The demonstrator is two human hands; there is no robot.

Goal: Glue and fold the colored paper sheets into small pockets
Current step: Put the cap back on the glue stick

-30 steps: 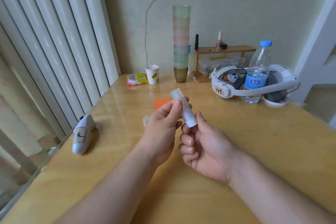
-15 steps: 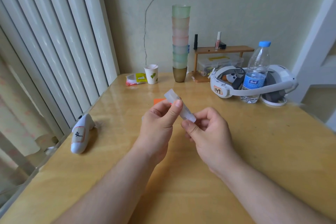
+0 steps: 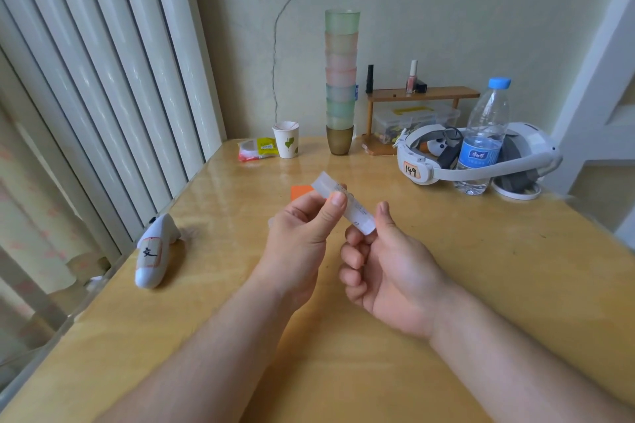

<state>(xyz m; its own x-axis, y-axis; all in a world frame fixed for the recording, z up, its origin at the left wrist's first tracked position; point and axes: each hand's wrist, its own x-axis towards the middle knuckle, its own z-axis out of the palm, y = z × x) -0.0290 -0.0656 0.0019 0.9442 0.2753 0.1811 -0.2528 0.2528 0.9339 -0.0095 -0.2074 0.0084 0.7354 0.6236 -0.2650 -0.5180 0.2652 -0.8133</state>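
A translucent white glue stick (image 3: 357, 209) hangs tilted above the middle of the table, its upper end pointing away to the left. My left hand (image 3: 302, 237) pinches its upper part between thumb and fingers. My right hand (image 3: 388, 264) grips its lower end with thumb and curled fingers. Behind my left hand an orange paper sheet (image 3: 299, 192) lies flat on the table, mostly hidden. A small pale cap-like thing peeks out at the left of my left hand; what it is I cannot tell.
On the wooden table (image 3: 481, 285) lie a white controller (image 3: 154, 251) at the left edge, a paper cup (image 3: 286, 140), a snack packet (image 3: 257, 149), a tall stack of cups (image 3: 341, 79), a small shelf (image 3: 421, 94), a headset (image 3: 477, 161) and a water bottle (image 3: 482, 141).
Both hands have stayed on the glue stick. My right hand turned at the lower end, palm side now facing me again, and the stick sits tilted flatter than a second ago.
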